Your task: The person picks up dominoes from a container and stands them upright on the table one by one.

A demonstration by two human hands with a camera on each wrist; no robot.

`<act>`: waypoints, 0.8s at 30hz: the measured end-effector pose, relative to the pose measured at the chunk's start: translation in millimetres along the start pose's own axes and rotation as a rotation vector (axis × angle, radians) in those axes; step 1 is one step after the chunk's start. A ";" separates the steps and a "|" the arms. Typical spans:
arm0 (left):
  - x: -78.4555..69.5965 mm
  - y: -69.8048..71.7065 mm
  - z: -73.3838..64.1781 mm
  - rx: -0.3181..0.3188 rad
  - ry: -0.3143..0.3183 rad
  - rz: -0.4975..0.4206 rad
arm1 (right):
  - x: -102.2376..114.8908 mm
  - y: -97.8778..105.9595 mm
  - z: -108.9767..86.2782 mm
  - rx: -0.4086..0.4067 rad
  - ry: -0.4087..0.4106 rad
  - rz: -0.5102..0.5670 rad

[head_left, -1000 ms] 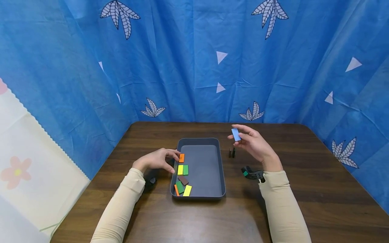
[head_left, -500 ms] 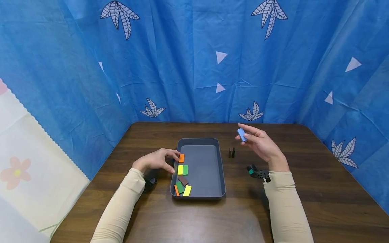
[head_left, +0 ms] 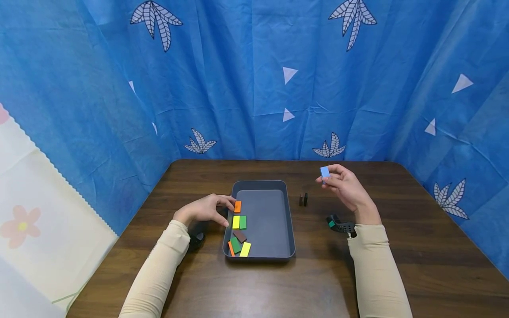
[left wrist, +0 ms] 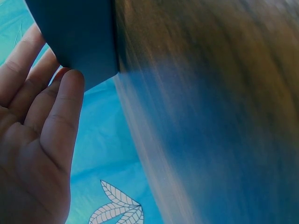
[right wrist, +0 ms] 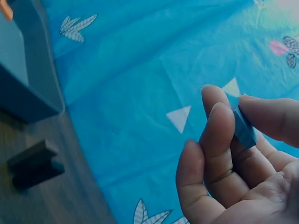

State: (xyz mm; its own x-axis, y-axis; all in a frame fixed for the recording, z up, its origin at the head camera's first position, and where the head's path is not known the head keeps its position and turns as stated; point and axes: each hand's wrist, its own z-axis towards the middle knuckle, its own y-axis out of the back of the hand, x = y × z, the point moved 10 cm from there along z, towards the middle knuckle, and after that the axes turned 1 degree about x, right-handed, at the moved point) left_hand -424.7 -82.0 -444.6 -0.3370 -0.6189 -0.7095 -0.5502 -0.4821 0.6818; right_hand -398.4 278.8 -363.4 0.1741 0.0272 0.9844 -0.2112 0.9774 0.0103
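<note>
My right hand (head_left: 347,190) pinches a small light blue block (head_left: 325,172) between thumb and fingers, held above the table right of a dark grey tray (head_left: 272,251). In the right wrist view the block (right wrist: 244,128) sits between the thumb and fingertips. My left hand (head_left: 204,208) rests at the tray's left rim, fingers reaching to the rim near an orange block (head_left: 237,206) and thumb apart from them. The left wrist view has this hand (left wrist: 42,126) against the tray's wall (left wrist: 79,37). A yellow block (head_left: 236,222) and a green block (head_left: 243,222) lie side by side in the tray.
Several more blocks cluster in the tray's near left corner, among them a brown block (head_left: 240,236) and a yellow block (head_left: 245,249). Two dark blocks (head_left: 303,199) stand on the wooden table (head_left: 262,291) right of the tray. A blue curtain (head_left: 254,88) hangs behind.
My right hand has moved to the right, away from the tray, with the blue block, which has turned in the fingers. The left hand and tray have stayed put.
</note>
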 end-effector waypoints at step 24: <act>-0.2 0.3 -1.2 -0.002 0.005 -0.002 | -42.8 47.2 -5.0 -0.194 -0.133 -0.118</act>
State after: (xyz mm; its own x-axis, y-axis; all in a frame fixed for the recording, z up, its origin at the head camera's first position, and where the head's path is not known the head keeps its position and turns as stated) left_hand -423.9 -82.8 -444.1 -0.3322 -0.6207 -0.7102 -0.5493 -0.4848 0.6806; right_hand -411.0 324.8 -405.9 0.0557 -0.1042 0.9930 -0.0063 0.9945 0.1047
